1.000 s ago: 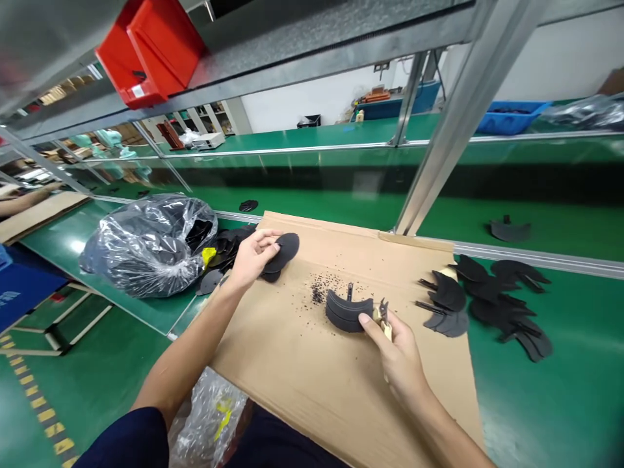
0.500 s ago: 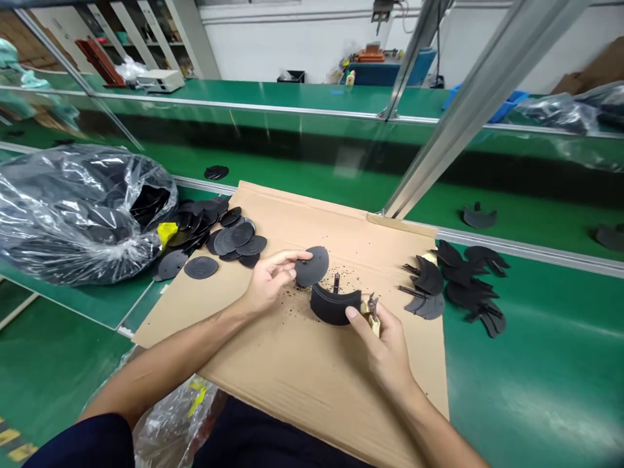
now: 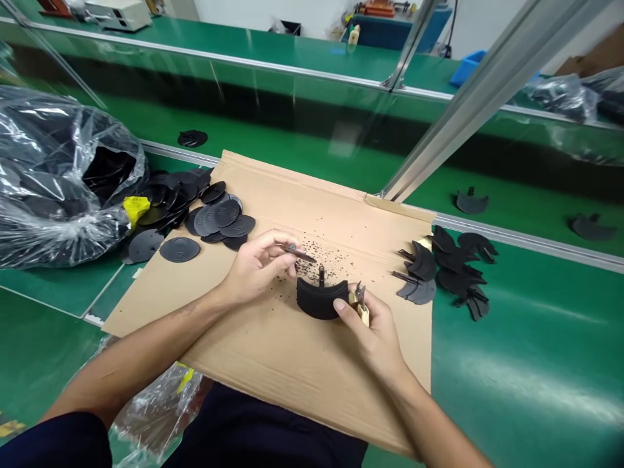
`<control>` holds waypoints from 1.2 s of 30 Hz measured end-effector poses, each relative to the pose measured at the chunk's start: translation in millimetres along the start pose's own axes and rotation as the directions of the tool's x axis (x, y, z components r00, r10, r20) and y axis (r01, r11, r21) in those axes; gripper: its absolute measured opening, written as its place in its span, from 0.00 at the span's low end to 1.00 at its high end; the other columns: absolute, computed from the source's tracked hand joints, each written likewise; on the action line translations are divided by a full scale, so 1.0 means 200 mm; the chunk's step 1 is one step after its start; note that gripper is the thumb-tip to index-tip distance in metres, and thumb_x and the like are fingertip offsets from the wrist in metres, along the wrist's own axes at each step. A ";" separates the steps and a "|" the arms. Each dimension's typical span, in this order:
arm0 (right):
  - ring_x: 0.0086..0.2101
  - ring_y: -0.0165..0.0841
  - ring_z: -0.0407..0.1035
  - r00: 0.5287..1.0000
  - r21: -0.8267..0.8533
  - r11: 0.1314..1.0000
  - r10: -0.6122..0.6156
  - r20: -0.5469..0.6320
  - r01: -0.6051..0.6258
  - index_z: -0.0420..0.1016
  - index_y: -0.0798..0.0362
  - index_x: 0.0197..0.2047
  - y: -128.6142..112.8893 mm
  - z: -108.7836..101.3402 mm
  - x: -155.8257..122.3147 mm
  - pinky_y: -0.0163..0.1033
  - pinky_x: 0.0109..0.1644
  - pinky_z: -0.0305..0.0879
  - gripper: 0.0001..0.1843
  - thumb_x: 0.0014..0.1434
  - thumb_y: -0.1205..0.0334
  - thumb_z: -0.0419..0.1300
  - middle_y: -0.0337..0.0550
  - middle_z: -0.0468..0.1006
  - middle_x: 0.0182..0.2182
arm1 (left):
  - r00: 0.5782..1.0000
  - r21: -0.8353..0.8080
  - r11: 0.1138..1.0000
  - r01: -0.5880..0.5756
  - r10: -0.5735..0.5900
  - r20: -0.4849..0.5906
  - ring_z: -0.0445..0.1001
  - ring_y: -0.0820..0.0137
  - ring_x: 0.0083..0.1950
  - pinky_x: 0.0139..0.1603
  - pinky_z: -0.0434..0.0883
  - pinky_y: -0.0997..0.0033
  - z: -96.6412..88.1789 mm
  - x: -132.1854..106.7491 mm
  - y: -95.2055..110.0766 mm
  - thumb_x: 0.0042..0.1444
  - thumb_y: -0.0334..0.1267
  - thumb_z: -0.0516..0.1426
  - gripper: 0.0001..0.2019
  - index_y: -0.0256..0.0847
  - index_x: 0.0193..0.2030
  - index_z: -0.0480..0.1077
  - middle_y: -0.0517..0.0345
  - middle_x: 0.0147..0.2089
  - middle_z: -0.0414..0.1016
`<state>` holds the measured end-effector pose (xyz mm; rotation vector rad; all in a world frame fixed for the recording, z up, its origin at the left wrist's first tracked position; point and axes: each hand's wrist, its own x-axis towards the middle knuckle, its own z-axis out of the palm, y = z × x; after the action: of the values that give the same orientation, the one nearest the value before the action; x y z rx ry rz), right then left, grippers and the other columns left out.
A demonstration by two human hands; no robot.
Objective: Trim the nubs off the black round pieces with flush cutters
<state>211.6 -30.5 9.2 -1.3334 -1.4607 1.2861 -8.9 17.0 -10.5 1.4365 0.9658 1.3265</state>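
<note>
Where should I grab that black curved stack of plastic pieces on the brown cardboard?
Probably by its two ends, coming down from the near side. The black curved stack of plastic pieces sits low on the brown cardboard sheet with its rounded edge facing the person. A thin black stub stands up at its far side. The right hand touches its right end.

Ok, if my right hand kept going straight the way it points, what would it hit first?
The stack of curved black pieces: your right hand, cutters in its grip, points up-left at it, and the forefinger seems to be touching it.
</note>
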 end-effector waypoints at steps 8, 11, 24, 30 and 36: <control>0.26 0.29 0.49 0.996 0.071 0.997 -0.047 0.071 0.042 0.62 0.50 0.28 -0.01 0.00 0.00 0.36 0.31 0.57 0.19 0.64 0.49 0.61 0.33 0.56 0.24 | 0.978 0.196 0.970 -0.146 0.112 0.175 0.72 0.73 0.35 0.39 0.73 0.73 0.02 -0.05 0.00 0.67 0.37 0.57 0.14 0.40 0.57 0.74 0.58 0.34 0.75; 0.26 0.29 0.50 0.994 0.081 0.996 -0.043 0.105 0.035 0.62 0.50 0.28 -0.02 0.00 -0.01 0.35 0.31 0.57 0.19 0.64 0.49 0.61 0.34 0.57 0.25 | 0.944 0.297 0.909 -0.293 0.226 0.240 0.73 0.72 0.37 0.40 0.73 0.71 0.04 -0.07 0.02 0.66 0.35 0.57 0.14 0.40 0.57 0.74 0.55 0.39 0.78; 0.27 0.29 0.51 0.984 0.058 0.996 -0.076 0.161 0.067 0.60 0.50 0.29 -0.02 0.00 -0.03 0.35 0.31 0.55 0.18 0.66 0.52 0.59 0.33 0.56 0.25 | 0.897 0.380 0.817 -0.433 0.353 0.265 0.72 0.72 0.37 0.38 0.72 0.72 0.07 -0.10 0.00 0.65 0.35 0.59 0.15 0.40 0.58 0.73 0.55 0.41 0.78; 0.27 0.29 0.54 0.977 -0.042 0.985 -0.162 0.141 0.169 0.63 0.50 0.31 -0.02 0.01 -0.04 0.36 0.32 0.57 0.15 0.68 0.53 0.58 0.34 0.60 0.25 | 0.949 0.256 0.931 -0.259 0.196 0.247 0.77 0.68 0.50 0.52 0.75 0.67 0.08 -0.11 -0.01 0.64 0.35 0.61 0.15 0.42 0.57 0.74 0.51 0.49 0.79; 0.27 0.29 0.56 0.967 -0.083 0.971 -0.210 0.142 0.223 0.61 0.50 0.30 -0.02 0.01 -0.04 0.36 0.32 0.57 0.15 0.68 0.59 0.57 0.34 0.62 0.26 | 0.975 0.178 0.982 -0.068 0.028 0.219 0.77 0.66 0.53 0.53 0.74 0.67 0.09 -0.13 0.00 0.63 0.37 0.61 0.16 0.43 0.58 0.73 0.50 0.52 0.78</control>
<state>209.9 -39.6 12.4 -1.1311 -1.7300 1.1909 7.0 -9.7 -17.7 1.7159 0.9328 1.1101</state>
